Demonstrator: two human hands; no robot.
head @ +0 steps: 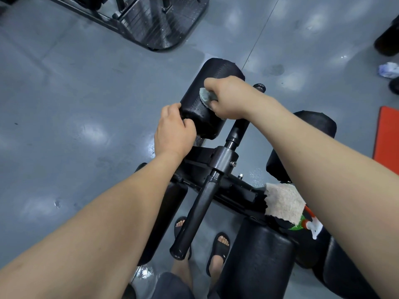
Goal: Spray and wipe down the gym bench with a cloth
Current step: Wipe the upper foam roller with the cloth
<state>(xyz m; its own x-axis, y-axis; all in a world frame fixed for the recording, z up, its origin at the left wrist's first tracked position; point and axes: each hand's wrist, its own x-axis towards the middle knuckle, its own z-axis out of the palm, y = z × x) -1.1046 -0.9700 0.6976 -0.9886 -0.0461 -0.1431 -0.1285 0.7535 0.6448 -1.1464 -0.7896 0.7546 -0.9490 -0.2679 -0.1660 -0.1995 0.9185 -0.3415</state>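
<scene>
Place: a gym.
Equipment: a black steel-framed bench (224, 162) with padded foam rollers (207, 91) stood in the middle.
Neighbouring machine: a ribbed metal footplate (159, 24) lay at the floor's far edge.
Floor: glossy grey floor (64, 83), with an orange mat (388, 134) at its right edge.

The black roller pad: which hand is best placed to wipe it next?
The right hand: it grips the cloth against the black roller pad, while the left hand just holds the pad's near end, probably steadying it.
</scene>
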